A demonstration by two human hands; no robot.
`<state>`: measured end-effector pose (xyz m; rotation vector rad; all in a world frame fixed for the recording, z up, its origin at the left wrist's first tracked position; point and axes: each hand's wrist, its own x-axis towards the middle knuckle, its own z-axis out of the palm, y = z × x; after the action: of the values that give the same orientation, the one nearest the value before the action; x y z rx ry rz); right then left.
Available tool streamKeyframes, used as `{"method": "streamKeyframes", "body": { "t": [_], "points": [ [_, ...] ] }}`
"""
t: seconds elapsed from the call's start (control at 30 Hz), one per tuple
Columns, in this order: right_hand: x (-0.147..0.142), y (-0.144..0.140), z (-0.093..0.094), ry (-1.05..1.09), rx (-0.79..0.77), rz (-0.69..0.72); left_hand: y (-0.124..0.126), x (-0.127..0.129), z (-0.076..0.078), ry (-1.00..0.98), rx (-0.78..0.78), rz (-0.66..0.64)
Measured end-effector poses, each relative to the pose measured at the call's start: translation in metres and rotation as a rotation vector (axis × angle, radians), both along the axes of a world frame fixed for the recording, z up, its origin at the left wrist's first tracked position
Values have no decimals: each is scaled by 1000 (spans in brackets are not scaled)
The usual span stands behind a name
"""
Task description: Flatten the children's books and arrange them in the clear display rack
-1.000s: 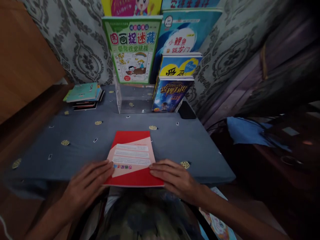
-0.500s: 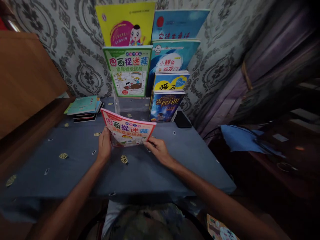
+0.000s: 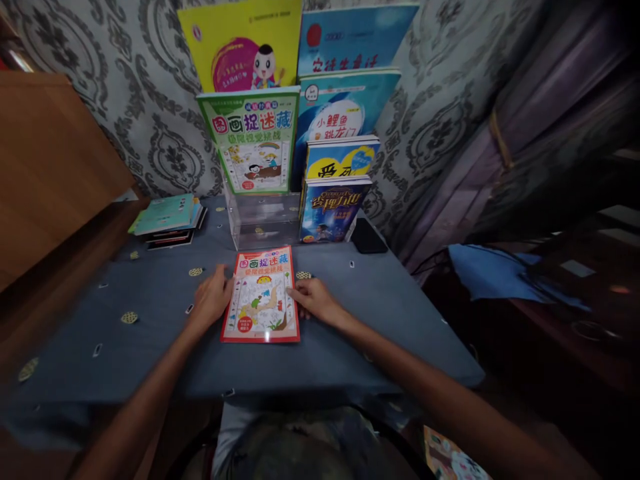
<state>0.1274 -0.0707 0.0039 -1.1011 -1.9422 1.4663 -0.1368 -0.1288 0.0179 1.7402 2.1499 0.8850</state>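
A thin red-bordered picture book (image 3: 261, 297) lies flat and face up on the tabletop (image 3: 350, 320), just in front of a clear plastic stand (image 3: 263, 220). Its glossy cover has a white panel with a cartoon drawing, and a row of colourful characters runs across the top. The left hand (image 3: 213, 300) rests at the book's 9 o'clock edge, fingers loosely spread and touching the cover, gripping nothing. The right hand (image 3: 313, 299) lies at the 3 o'clock edge, fingertips on the border, likewise relaxed and flat.

The tabletop wears a soft grey-blue cloth dotted with small round yellow motifs. At 12 o'clock from the book, the stand holds tiers of upright paperbacks: a green-bordered book (image 3: 253, 140), a dark blue book (image 3: 330, 208) and a yellow book (image 3: 245, 43) higher up. At 10 o'clock a small stack of teal booklets (image 3: 167, 217) lies flat. A black rectangular object (image 3: 367, 237) sits at 2 o'clock. Patterned grey damask wallpaper (image 3: 150, 100) covers the wall behind.
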Motion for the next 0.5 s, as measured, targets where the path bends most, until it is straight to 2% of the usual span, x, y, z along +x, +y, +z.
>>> {"method": "streamKeyframes", "body": {
  "t": [0.07,0.13,0.27,0.4,0.5],
  "points": [
    [2,2,6,-154,169,-30,-1,-2,2,274,16,-43],
    [4,4,11,-303,351,-89,2,-2,4,396,-1,-104],
    [5,9,11,-430,555,-156,17,0,-3,425,7,-212],
    [3,16,0,-351,711,-103,33,-1,-17,413,44,-215],
    [3,19,-8,-293,756,-52,40,-3,-22,419,57,-223]
  ]
}}
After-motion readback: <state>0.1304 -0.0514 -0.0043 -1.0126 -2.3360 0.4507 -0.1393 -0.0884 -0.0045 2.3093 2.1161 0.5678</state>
